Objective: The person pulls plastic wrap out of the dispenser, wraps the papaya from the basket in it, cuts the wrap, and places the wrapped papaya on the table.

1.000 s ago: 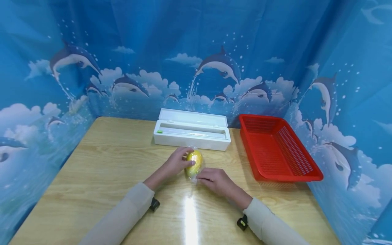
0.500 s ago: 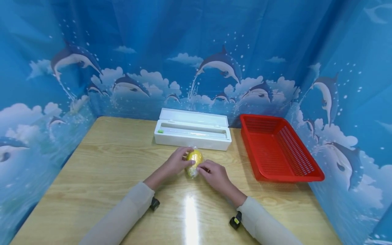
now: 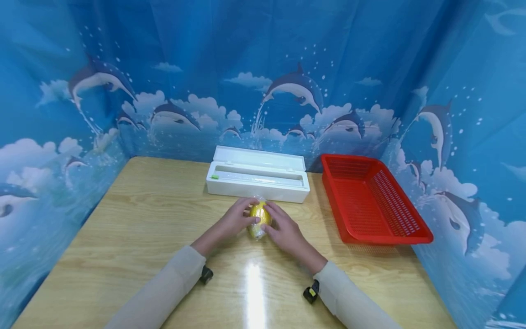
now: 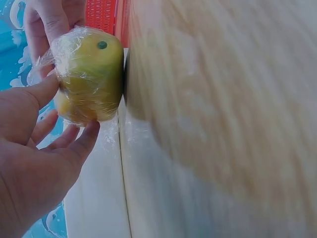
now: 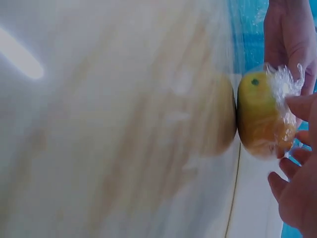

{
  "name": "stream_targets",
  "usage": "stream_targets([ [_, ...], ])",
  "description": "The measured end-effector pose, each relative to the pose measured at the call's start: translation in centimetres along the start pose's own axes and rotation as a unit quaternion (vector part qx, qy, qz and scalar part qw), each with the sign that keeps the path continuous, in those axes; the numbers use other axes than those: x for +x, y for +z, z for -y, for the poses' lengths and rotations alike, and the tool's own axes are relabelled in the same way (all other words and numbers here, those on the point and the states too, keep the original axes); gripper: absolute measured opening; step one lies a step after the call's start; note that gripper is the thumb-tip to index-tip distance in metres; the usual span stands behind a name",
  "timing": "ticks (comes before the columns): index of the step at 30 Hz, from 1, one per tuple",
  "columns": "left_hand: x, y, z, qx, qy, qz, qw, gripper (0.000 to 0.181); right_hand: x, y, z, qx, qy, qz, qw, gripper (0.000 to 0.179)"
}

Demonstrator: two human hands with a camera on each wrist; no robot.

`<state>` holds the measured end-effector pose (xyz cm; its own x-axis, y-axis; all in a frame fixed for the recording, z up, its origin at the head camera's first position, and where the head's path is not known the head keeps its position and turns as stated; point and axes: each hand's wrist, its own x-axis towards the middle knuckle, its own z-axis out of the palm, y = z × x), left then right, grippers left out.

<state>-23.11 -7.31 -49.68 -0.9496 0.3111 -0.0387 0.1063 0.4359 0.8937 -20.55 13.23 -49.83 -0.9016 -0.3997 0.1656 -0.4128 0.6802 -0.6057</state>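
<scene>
A yellow-green mango (image 3: 260, 212) wrapped in clear cling film lies on the wooden table in front of an open white box. My left hand (image 3: 235, 219) holds it from the left, thumb and fingers curved around that side. From the right, my right hand (image 3: 286, 228) holds it too, with fingertips near the far end and thumb near the close end. In the left wrist view, film bunches on the mango's (image 4: 91, 74) upper side, and a small dark green stem spot shows. The right wrist view shows crumpled film (image 5: 287, 87) under my right thumb.
Just behind the hands stands the white cling film box (image 3: 258, 187), its lid (image 3: 260, 157) up and a green piece (image 3: 214, 177) at its left end. A red plastic basket (image 3: 347, 235) sits to the right. A blue dolphin-print curtain (image 3: 205, 55) surrounds the wooden table (image 3: 144, 214).
My right hand has moved from the film at the mango's near end up along its right side, and its fingers have spread onto the fruit. My left hand stays in place.
</scene>
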Motion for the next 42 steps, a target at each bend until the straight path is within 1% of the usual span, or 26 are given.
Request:
stream_targets([
  [3, -0.2, -0.1, 0.0, -0.004, 0.002, 0.013, 0.9999, 0.055, 0.2, -0.3, -0.1, -0.008, 0.004, 0.024, 0.9997, 0.065],
  [6, -0.4, -0.2, 0.0, -0.006, 0.016, 0.03, 0.9994, 0.059, 0.4, -0.5, -0.2, -0.013, 0.002, 0.029, 0.9995, 0.064],
  [9, -0.7, -0.3, -0.2, 0.009, 0.029, 0.05, 0.9983, 0.077, 0.5, -0.7, -0.3, -0.011, 0.0, 0.032, 0.9994, 0.063],
  [11, -0.9, -0.3, -0.3, 0.033, 0.037, 0.06, 0.9969, 0.092, 0.6, -0.8, -0.3, -0.007, 0.002, 0.034, 0.9994, 0.063],
  [13, -1.1, -0.1, -0.3, 0.063, 0.039, 0.068, 0.9949, 0.106, 0.7, -0.8, -0.3, -0.005, 0.005, 0.035, 0.9994, 0.064],
  [16, -1.4, 0.4, -0.4, 0.091, 0.034, 0.073, 0.9927, 0.119, 0.8, -0.8, -0.3, 0.0, 0.012, 0.034, 0.9994, 0.065],
  [18, -1.4, 0.7, -0.3, 0.098, 0.029, 0.071, 0.9922, 0.123, 0.9, -0.8, -0.3, 0.002, 0.016, 0.033, 0.9993, 0.065],
  [20, -1.4, 1.0, -0.2, 0.104, 0.029, 0.063, 0.9922, 0.124, 0.9, -0.8, -0.2, 0.007, 0.022, 0.034, 0.9991, 0.065],
  [21, -1.4, 1.0, -0.1, 0.107, 0.033, 0.058, 0.992, 0.122, 0.9, -0.8, -0.3, 0.007, 0.024, 0.035, 0.9991, 0.065],
  [23, -1.3, 1.0, 0.0, 0.115, 0.038, 0.05, 0.9914, 0.117, 0.9, -0.8, -0.3, 0.007, 0.027, 0.036, 0.9989, 0.065],
  [26, -1.3, 0.7, 0.0, 0.119, 0.041, 0.047, 0.9909, 0.109, 1.0, -0.8, -0.3, 0.007, 0.031, 0.036, 0.9989, 0.065],
  [33, -1.2, 0.4, 0.0, 0.095, 0.029, 0.054, 0.9935, 0.103, 0.9, -0.8, -0.6, 0.035, 0.039, 0.038, 0.9979, 0.064],
  [37, -1.1, 0.2, 0.1, 0.078, 0.035, 0.064, 0.9943, 0.097, 0.9, -0.9, -0.7, 0.05, 0.037, 0.044, 0.9971, 0.062],
  [42, -1.1, 0.1, 0.1, 0.069, 0.044, 0.068, 0.9944, 0.09, 0.8, -1.2, -0.6, 0.048, 0.044, 0.047, 0.9968, 0.063],
])
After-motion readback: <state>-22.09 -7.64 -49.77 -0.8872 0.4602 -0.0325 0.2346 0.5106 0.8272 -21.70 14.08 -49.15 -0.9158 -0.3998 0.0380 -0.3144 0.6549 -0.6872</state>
